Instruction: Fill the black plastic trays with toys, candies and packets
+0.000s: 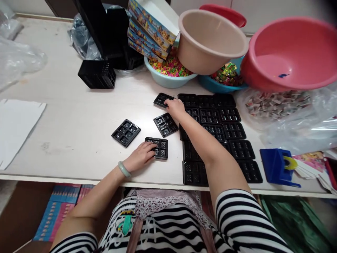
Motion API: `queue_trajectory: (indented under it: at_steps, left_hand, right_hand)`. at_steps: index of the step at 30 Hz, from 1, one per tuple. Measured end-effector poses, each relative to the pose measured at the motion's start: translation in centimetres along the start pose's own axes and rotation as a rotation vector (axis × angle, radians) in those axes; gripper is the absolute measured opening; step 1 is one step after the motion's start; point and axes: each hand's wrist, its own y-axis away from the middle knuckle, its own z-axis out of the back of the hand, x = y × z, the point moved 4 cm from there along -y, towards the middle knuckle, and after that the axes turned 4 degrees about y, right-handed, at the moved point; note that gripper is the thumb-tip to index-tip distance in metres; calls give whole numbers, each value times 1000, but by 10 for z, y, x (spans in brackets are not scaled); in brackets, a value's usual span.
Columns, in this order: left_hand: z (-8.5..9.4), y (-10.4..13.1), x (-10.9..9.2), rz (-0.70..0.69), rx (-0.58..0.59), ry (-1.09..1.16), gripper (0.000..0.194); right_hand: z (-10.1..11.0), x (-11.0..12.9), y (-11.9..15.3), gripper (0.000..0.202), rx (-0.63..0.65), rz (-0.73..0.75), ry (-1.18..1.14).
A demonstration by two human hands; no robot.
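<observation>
My left hand (140, 155) rests with its fingers spread over a small black plastic tray (163, 143) near the table's front. This tray has two rows of square pockets. Farther back, my right hand (176, 107) grips the edge of another black tray (160, 98), which looks slightly tilted. Between the hands lies a turned black tray (165, 124), and one more loose tray (126, 132) sits to the left. Under and beside my right forearm, rows of the same trays (233, 130) lie edge to edge; the arm hides some of them.
Along the back stand a stack of black trays (97, 74), printed boxes (150, 30), a light-blue basin (168, 80) of colourful rings, a beige tub (210, 38) and a red basin (289, 52). A blue tape dispenser (275, 167) is at right, white card (21, 130) at left.
</observation>
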Motion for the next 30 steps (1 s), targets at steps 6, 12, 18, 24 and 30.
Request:
queue_trajectory:
  at_steps: [6, 12, 18, 24, 30]
  left_hand:
    - [-2, -1, -2, -19, -50, -24, 16]
    - [7, 2, -9, -70, -30, 21, 18]
    - [6, -1, -3, 1, -33, -9, 19]
    - [-5, -29, 17, 78, -74, -59, 18]
    - [-5, -65, 24, 57, -85, -84, 17]
  right_hand:
    - [6, -3, 45, 32, -9, -4, -72]
    - [-11, 49, 101, 38, 109, 184, -142]
    - [-26, 63, 82, 33, 107, 308, -167]
    - [-29, 34, 60, 39, 57, 260, -186]
    - [-18, 1, 34, 40, -88, 187, -284]
